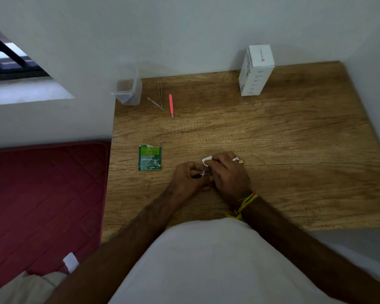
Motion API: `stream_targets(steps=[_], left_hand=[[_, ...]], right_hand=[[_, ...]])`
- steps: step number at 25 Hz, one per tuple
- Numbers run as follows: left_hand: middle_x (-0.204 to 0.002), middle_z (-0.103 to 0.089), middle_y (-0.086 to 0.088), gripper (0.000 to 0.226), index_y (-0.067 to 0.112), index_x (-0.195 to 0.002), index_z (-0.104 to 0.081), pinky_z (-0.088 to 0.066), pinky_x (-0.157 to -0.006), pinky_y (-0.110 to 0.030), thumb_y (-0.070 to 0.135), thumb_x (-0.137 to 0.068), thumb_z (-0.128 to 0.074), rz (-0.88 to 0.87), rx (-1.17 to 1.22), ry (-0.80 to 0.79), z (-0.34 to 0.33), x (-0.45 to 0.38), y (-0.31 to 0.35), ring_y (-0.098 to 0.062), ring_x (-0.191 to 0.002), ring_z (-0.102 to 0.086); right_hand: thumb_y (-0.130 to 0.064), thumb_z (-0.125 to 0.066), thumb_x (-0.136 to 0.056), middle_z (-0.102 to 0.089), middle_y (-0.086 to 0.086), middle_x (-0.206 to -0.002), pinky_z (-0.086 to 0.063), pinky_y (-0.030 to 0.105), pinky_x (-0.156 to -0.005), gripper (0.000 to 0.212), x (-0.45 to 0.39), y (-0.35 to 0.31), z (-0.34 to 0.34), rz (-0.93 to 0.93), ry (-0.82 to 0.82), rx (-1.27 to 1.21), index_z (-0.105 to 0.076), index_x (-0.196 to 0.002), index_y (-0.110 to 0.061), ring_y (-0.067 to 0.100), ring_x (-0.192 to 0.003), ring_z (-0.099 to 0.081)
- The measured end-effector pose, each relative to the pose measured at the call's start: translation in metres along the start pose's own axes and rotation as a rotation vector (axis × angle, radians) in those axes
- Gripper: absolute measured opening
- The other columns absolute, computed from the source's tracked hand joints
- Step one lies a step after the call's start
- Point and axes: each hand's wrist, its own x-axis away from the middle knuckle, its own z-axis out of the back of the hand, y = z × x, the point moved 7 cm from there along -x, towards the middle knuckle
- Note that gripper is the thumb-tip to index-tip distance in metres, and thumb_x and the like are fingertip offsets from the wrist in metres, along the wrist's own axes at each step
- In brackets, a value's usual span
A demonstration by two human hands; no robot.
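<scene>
I saw the left hand (188,177) pinching a small dark thing (198,176), while the right hand (228,174) pinched a white wipe (207,160).

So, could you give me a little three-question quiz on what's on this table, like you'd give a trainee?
1. True or false: the green sachet lies torn open on the table, to the left of the left hand.
2. Which stands at the table's far right corner? A) white box B) clear tub C) pink tool
3. What does the right hand pinch?
Key: 1 true; 2 A; 3 a small white piece, perhaps paper or a wipe.
</scene>
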Motion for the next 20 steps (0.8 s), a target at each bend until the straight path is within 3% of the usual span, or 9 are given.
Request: stream_targets(steps=[9, 16, 20], left_hand=[[-0.093, -0.074, -0.022, 0.033, -0.009, -0.106, -0.062, -0.062, -0.066, -0.028, -0.005, -0.078, -0.079, -0.001, -0.006, -0.004, -0.002, 0.001, 0.001, -0.023, -0.078, -0.074], [-0.097, -0.076, -0.017, 0.042, 0.002, -0.114, -0.060, -0.062, -0.066, -0.029, -0.006, -0.078, -0.079, -0.004, 0.005, -0.003, -0.002, 0.003, 0.003, -0.025, -0.084, -0.075], [-0.100, -0.075, -0.018, 0.045, 0.007, -0.117, -0.060, -0.062, -0.067, -0.031, -0.005, -0.078, -0.079, -0.024, 0.005, -0.013, -0.002, 0.004, 0.007, -0.027, -0.085, -0.075]], right_hand=[[-0.016, -0.056, -0.090, -0.069, 0.009, -0.105, -0.050, 0.045, -0.080, 0.025, 0.006, 0.000, 0.000, 0.007, -0.037, 0.011, -0.072, -0.106, -0.006, 0.031, -0.095, -0.062], [-0.021, -0.051, -0.095, -0.067, 0.011, -0.097, -0.050, 0.042, -0.075, 0.029, 0.006, 0.001, 0.007, 0.006, -0.025, 0.029, -0.073, -0.105, -0.005, 0.030, -0.090, -0.060], [-0.010, -0.057, -0.091, -0.065, 0.010, -0.099, -0.047, 0.042, -0.074, 0.022, 0.016, 0.011, 0.018, -0.114, 0.062, -0.022, -0.073, -0.105, -0.007, 0.029, -0.091, -0.058]])
